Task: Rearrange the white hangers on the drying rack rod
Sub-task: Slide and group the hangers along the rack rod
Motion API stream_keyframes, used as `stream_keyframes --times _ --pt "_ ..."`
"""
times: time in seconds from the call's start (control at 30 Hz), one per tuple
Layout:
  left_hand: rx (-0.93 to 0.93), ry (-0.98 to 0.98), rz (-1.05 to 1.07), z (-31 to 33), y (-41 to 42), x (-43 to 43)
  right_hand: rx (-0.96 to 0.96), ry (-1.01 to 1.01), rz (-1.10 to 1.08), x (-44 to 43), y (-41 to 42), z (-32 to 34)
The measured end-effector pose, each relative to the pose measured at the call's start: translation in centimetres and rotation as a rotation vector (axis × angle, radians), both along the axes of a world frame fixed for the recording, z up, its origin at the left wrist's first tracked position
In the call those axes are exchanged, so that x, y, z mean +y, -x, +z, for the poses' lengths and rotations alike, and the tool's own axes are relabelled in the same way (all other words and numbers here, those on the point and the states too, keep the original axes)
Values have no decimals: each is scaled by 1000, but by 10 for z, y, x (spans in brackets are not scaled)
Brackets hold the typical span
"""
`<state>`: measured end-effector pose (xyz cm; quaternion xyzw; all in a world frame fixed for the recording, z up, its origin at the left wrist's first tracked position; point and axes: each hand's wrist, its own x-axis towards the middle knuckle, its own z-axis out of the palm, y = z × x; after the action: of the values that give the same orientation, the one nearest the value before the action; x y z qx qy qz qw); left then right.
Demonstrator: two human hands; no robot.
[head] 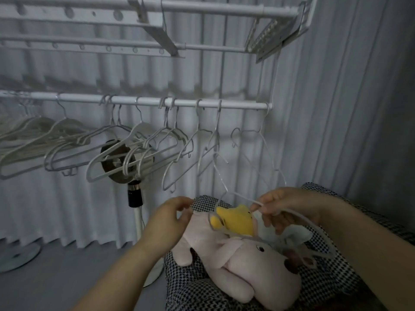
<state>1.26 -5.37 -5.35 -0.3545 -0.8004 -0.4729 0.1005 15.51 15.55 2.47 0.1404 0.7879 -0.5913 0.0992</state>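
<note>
A white rod point(148, 101) of the drying rack runs across the middle, with several white hangers point(134, 151) hooked on it, bunched at the left and spread toward the right end. Below the rod's right part, my right hand point(289, 207) grips a white hanger point(231, 196) taken off the rod, its thin frame curving down past my wrist. My left hand point(173, 215) is to the left of it, fingers curled close to the hanger's left end; whether they touch it is unclear.
A pink plush toy point(242, 265) with a yellow plush point(235, 218) lies on a houndstooth cushion point(202, 290) under my hands. A standing fan point(134, 198) is behind the hangers. Upper rack bars point(202, 10) hang overhead. White curtains surround.
</note>
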Motion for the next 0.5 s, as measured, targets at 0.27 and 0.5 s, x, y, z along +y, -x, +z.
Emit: stream_keyframes --times 0.27,0.5 --pt "1 192 33 -10 -42 -97 41 76 258 -85 -44 -1" --pt "67 373 126 -15 -76 -203 -19 -18 458 -161 -63 -13"
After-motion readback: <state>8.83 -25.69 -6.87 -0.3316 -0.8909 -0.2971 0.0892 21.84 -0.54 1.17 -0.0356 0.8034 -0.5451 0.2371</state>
